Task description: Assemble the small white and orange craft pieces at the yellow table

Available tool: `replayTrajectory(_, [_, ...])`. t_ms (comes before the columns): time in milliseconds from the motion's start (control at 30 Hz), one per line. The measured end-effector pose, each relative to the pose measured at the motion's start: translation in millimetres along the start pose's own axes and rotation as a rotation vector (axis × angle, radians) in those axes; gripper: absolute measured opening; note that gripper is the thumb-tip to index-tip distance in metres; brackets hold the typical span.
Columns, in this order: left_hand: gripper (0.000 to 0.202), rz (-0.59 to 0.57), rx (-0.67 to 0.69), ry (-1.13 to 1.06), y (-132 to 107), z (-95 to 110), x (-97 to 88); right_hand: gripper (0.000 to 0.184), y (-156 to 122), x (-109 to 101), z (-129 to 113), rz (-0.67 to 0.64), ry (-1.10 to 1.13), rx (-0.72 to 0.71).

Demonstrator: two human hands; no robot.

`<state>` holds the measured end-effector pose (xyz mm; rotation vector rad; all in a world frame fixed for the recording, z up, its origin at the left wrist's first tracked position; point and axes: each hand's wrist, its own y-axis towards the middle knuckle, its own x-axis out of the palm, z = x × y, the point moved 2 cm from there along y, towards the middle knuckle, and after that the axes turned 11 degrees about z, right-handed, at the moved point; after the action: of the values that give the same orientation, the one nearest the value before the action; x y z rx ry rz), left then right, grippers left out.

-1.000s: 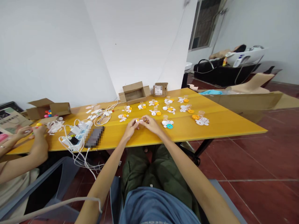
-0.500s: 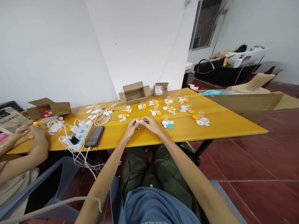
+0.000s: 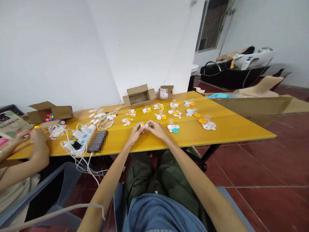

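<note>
Both my hands meet over the front middle of the yellow table [image 3: 231, 130]. My left hand [image 3: 135, 131] and my right hand [image 3: 155, 128] pinch one small white and yellow plastic piece [image 3: 144, 125] between their fingertips, just above the tabletop. Right beside my right hand lies a teal ring with white parts [image 3: 174, 129]. Farther back, several small groups of white parts with yellow rings [image 3: 160, 116] are laid out in rows.
A power strip with white cables [image 3: 79, 141] and a dark phone [image 3: 98, 142] lie to my left. Another person's hands [image 3: 36, 137] work at the table's left end. Open cardboard boxes [image 3: 139, 95] stand along the back edge. Red tiled floor lies to the right.
My hands stay together on the small piece, with only slight finger movement. The other person's hands at the left have shifted a little.
</note>
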<state>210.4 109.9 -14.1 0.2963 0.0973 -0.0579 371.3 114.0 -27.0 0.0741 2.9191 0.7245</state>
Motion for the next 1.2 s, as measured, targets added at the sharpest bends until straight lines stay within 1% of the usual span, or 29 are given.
replayTrajectory(267, [0.028, 0.012, -0.019, -0.012, -2.6, 5.2, 1.2, 0.038, 0.7, 0.1, 1.0, -0.014, 0.044, 0.024])
replayTrajectory(500, [0.038, 0.013, -0.06, -0.015, -4.2, 6.3, 2.5, 0.04, 0.3, 0.5, 1.2, -0.037, 0.026, 0.016])
replayTrajectory(833, [0.041, 0.022, -0.083, -0.019, -4.2, 6.0, 2.8, 0.029, 0.3, -0.7, -1.1, -0.01, 0.018, -0.054])
replayTrajectory(1200, [0.04, 0.011, -0.017, -0.008, -1.2, 0.3, 2.4, 0.039, -0.7, -0.1, 1.6, -0.031, 0.019, -0.003])
